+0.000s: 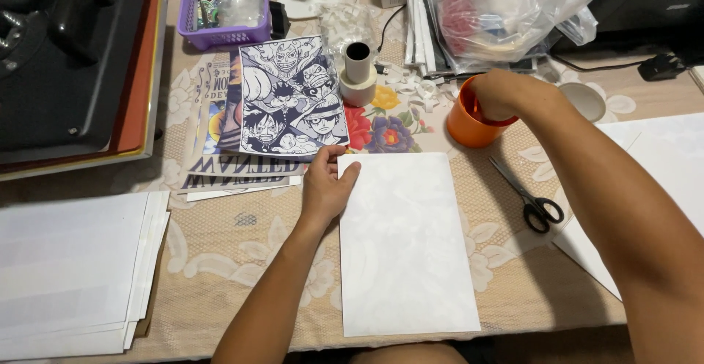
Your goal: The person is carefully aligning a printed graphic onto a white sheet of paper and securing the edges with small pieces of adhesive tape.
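My left hand [326, 184] rests on the top left corner of a white sheet of paper [407, 250] that lies flat in front of me, fingers curled loosely on its edge. My right hand [497, 94] reaches down into an orange cup [466, 128] behind the sheet; its fingers are hidden inside the cup, so what they hold cannot be seen. Black-handled scissors [529, 197] lie just right of the sheet. A black-and-white cartoon print [290, 96] lies on other printed posters behind my left hand.
A stack of white sheets [70, 272] sits at the left, more white sheets [660, 159] at the right. A heat press [66, 49] stands back left. A purple basket [224, 5], tape rolls [358, 71] and a plastic bag [506, 8] crowd the back.
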